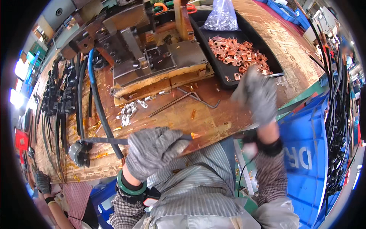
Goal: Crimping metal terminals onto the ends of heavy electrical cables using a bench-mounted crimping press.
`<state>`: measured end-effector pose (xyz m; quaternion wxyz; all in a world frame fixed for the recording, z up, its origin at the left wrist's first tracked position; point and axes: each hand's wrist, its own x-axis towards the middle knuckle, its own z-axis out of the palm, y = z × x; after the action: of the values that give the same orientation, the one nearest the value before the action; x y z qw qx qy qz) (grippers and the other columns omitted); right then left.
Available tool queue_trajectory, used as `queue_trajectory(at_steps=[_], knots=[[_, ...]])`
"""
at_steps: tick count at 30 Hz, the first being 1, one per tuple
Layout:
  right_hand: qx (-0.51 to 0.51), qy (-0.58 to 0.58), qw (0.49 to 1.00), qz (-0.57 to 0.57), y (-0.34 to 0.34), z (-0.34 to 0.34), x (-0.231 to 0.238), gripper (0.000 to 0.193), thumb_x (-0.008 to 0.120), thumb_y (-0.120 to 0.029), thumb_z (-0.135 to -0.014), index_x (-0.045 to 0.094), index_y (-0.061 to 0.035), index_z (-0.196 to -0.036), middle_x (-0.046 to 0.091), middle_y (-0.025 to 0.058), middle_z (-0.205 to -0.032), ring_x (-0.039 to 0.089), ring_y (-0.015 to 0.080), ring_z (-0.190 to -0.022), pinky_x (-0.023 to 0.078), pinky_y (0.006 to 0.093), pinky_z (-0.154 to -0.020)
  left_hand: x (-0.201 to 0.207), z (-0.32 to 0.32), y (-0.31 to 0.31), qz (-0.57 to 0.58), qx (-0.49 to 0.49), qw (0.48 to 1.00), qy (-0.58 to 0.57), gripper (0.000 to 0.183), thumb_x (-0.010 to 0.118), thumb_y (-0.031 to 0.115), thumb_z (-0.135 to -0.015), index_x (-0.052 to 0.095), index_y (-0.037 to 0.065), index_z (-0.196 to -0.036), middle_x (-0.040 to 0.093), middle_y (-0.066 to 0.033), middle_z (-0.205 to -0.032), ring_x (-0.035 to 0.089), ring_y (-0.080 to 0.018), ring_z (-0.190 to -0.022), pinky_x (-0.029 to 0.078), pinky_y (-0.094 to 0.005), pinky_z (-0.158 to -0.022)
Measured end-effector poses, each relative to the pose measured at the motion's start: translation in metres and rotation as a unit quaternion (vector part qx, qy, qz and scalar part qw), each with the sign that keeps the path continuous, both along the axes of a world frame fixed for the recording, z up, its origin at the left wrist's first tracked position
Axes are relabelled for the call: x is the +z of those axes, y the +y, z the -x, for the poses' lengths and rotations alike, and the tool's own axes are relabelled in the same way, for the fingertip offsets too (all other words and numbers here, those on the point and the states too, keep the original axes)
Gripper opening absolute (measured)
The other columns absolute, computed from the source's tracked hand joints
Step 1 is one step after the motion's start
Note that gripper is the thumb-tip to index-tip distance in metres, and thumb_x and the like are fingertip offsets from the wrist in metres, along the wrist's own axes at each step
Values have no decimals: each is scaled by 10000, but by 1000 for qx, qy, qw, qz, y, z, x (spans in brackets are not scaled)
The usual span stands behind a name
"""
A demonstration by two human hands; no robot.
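Observation:
My left hand (154,150), in a grey knit glove, is closed around a black cable (106,141) near the table's front edge. The cable's stripped copper end (195,135) pokes out past my fingers on the right. A grey connector (79,152) lies by its other side. My right hand (259,97), gloved too, is smeared by motion at the near right corner of a black tray (268,44). Copper cable lugs (238,53) lie heaped in that tray, just beyond the hand. Whether the right fingers hold anything is hidden by the blur.
A metal press fixture (160,61) stands at the back centre. Silver lugs (129,113) and hex keys (171,105) lie before it. A clear bag (221,17) of metal parts sits in the tray. Black cables (61,91) fill the left; a blue bin (301,126) stands right. Another person's gloved hand (43,182) shows lower left.

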<state>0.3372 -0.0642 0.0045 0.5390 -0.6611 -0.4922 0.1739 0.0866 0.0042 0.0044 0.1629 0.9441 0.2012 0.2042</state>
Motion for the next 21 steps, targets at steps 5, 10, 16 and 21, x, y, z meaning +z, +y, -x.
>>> queue_trajectory(at_steps=[5,10,16,21], knots=[[-34,-397,879,263,63,-98,6,351,525,-348,-831,566,-74,-1047,608,144,-973,560,326,-926,432,372,-801,-6,-9,2,50,10,998,-23,210,644,213,-723,625,83,-886,566,-72,-657,564,-251,-591,430,-332,-537],[-30,-457,837,300,84,-114,-17,345,568,-297,-799,562,-68,-1057,602,151,-971,565,306,-924,431,376,-814,-6,-13,0,59,7,998,-25,223,643,182,-726,617,77,-921,564,-81,-666,562,-250,-593,432,-327,-537],[-10,-447,833,325,93,-116,-20,262,602,-234,-750,572,-71,-953,600,146,-930,565,309,-903,440,390,-772,5,-22,-3,41,9,999,29,228,633,154,-738,601,65,-945,577,-99,-736,574,-252,-621,445,-319,-551],[-63,-489,823,282,95,-109,-21,245,592,-241,-758,559,-64,-924,599,152,-895,568,328,-865,442,402,-751,-1,-25,2,29,-13,996,-79,184,601,104,-758,586,32,-926,567,-111,-720,564,-235,-593,438,-312,-542]])
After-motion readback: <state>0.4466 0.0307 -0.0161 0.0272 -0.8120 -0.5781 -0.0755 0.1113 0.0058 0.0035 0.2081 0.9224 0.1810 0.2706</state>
